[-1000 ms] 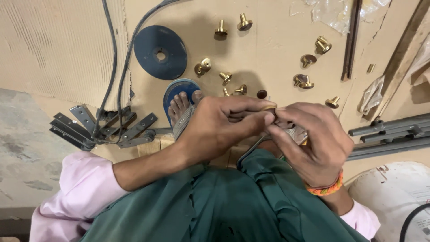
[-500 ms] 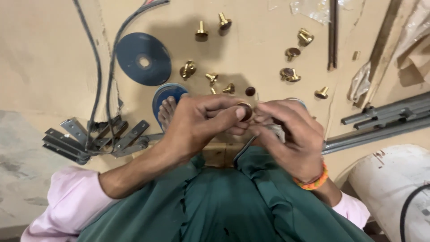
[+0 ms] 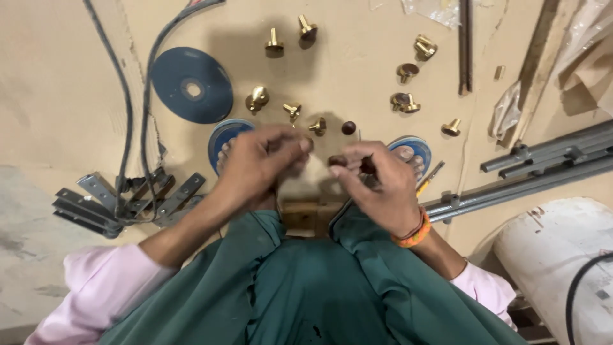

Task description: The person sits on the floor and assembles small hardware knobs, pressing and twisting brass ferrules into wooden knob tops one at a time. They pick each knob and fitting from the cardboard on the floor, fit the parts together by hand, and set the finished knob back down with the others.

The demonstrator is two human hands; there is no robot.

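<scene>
1. Pinching a small dark brown knob (image 3: 338, 161) between thumb and forefinger, the right hand (image 3: 377, 185) is curled narrow around it, just above the knees.
2. An orange band (image 3: 412, 235) rings the right wrist; a thin tool shaft (image 3: 338, 214) seems to run under that palm, though how it is held cannot be told.
3. Left hand (image 3: 258, 166) sits just beside the right, a small gap between them; its fingers are bent inward and blurred, so whether it holds anything cannot be told.
4. Wooden block (image 3: 310, 217) lies below the two hands, between the green-trousered knees (image 3: 306, 287).
5. Bare toes on blue sandals (image 3: 223, 134) show past each hand.
6. Nearest loose pieces on the board floor (image 3: 51, 76): another dark round knob (image 3: 348, 128), a brass fitting (image 3: 318, 126) beside it, and another brass fitting (image 3: 292, 111) near the left hand.
7. Further out: more brass knobs (image 3: 274, 45) scattered toward the top, some upright, some tipped over.
8. Blue cutting disc (image 3: 191, 85) lies flat, far left of the knobs, with dark cables (image 3: 124, 115) running past it.
9. Stack of grey metal brackets (image 3: 121, 201) by the left forearm.
10. Grey metal rails (image 3: 543, 166) lie at an angle on the right, with a white drum (image 3: 555, 255) below them.
</scene>
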